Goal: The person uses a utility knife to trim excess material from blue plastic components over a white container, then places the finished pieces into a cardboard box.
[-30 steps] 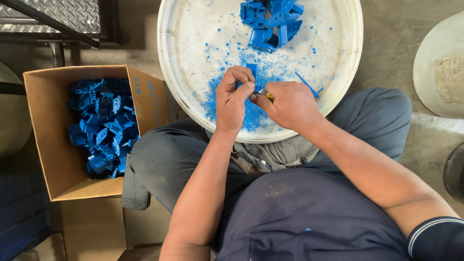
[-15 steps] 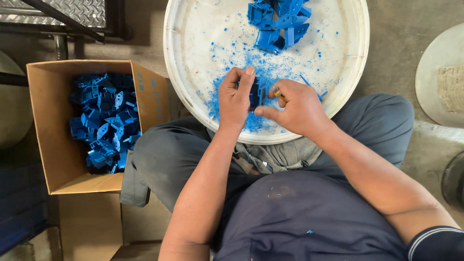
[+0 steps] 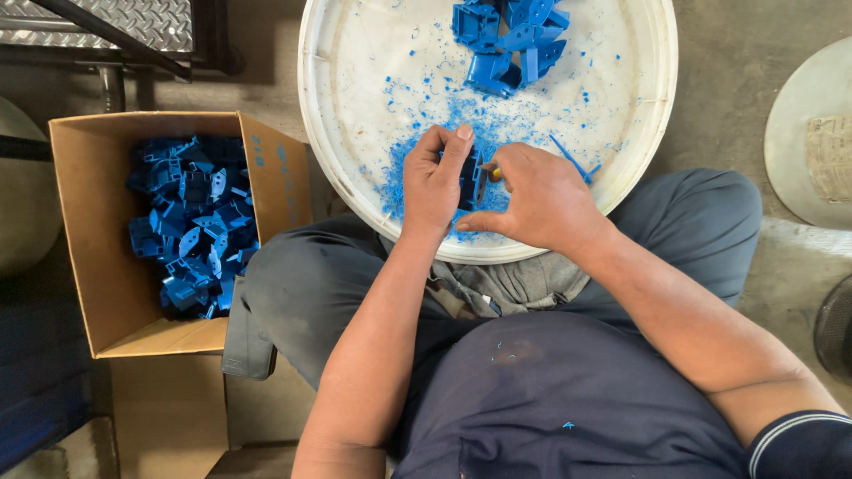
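The left hand (image 3: 435,191) grips a blue part (image 3: 470,177) over the white lid (image 3: 355,133). The right hand (image 3: 541,200) pinches a small tool (image 3: 493,174) against it.

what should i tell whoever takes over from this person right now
Left hand: fingers closed on a blue plastic part over the white round tray.
Right hand: pressed against the same part, pinching something small with a yellowish tip; what it is cannot be told.
Blue shavings litter the tray.
Done: cardboard box at the left holds many blue pieces, apparently finished.
Left: the small pile of blue parts at the tray's far side.
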